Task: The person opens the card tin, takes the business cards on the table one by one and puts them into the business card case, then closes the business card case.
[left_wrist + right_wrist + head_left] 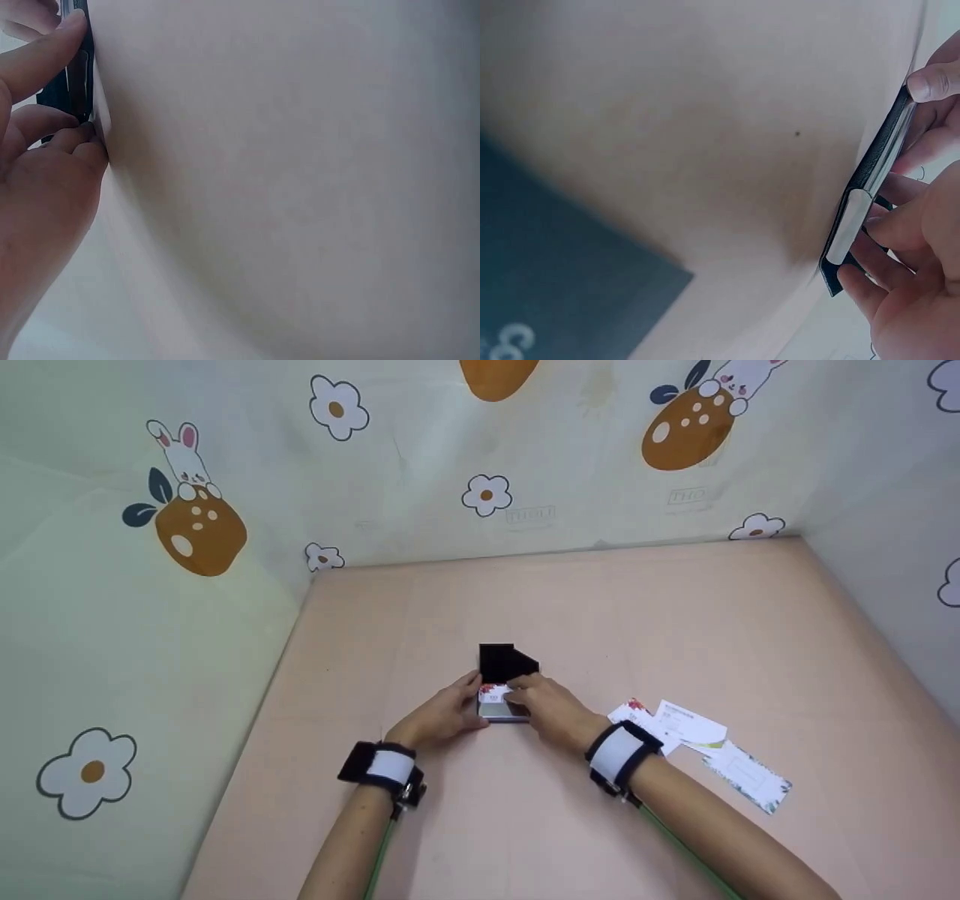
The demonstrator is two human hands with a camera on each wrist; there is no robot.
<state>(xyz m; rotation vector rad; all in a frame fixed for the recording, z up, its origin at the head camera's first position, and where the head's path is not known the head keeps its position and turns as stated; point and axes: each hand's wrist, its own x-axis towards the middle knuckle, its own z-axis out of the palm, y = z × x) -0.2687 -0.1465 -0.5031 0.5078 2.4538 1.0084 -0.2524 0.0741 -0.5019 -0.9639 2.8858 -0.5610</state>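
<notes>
A small card case with a silver body and an open black lid lies in the middle of the pink table. A white card with red print shows inside it. My left hand grips the case's left side, thumb and fingers curled on its edge. My right hand covers the case's right side. Its fingers curl round the case's edge. A fingertip of the other hand presses the far end.
Several loose cards lie on the table to the right of my right wrist, one patterned card farthest out. Printed cloth walls close in the left, back and right sides. A dark grey surface fills the right wrist view's lower left.
</notes>
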